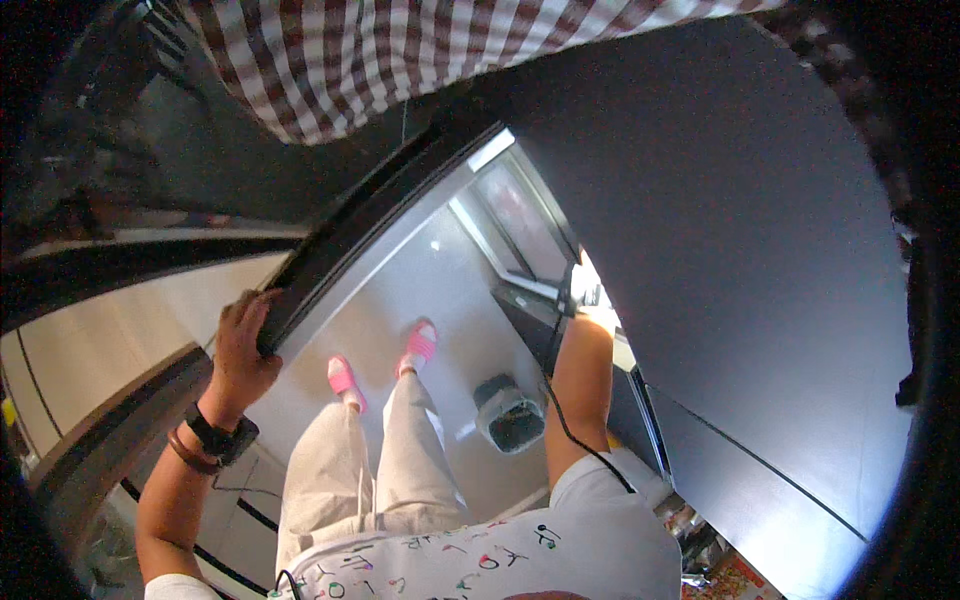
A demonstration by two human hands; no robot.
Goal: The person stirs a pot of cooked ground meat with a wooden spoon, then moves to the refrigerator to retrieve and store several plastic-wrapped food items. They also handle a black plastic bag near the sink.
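My left hand (244,349) rests on the edge of a dark door or panel (330,262), fingers over its lower left end. A watch-like device and a brown bracelet are on that wrist. My right arm reaches up along a large dark grey door (735,247), probably an appliance's or a cabinet's. My right hand (591,300) is overexposed and partly hidden by this door, so its fingers and anything in them cannot be made out. A dark device with a cable (564,296) is at that wrist.
A lined waste bin (511,420) stands on the floor, right of my feet in pink slippers (420,341). Checkered cloth (360,67) hangs across the top. A framed glass window or door (521,217) is beyond. A curved wooden edge (112,405) lies at left.
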